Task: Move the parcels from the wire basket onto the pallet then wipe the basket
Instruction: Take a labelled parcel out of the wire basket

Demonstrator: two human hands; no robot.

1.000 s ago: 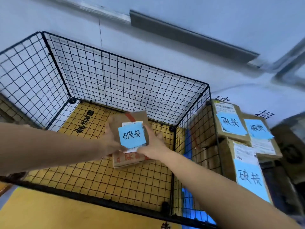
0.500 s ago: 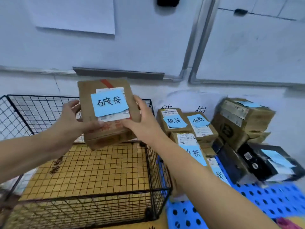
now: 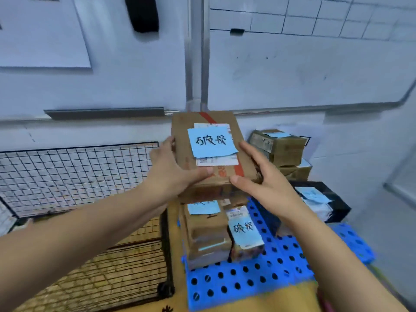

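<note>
The brown cardboard parcel (image 3: 221,175) is up in the air, over the blue plastic pallet with round holes (image 3: 247,282) and just above the other brown parcels (image 3: 207,230) stacked there. The left hand (image 3: 171,174) and the right hand (image 3: 265,183) hold it by its two sides, with fingers round the edges and thumbs on top.

The black wire basket (image 3: 78,176) stands on the left. I think this parcel only needs setting down. No parcel shows in the part of the basket I can see, so the wiping may come soon. No cloth shows.

A light blue paper note (image 3: 211,141) on the parcel has hand-written Chinese words that look like 破损. The white printed label (image 3: 216,162) under it is too small to read.
</note>
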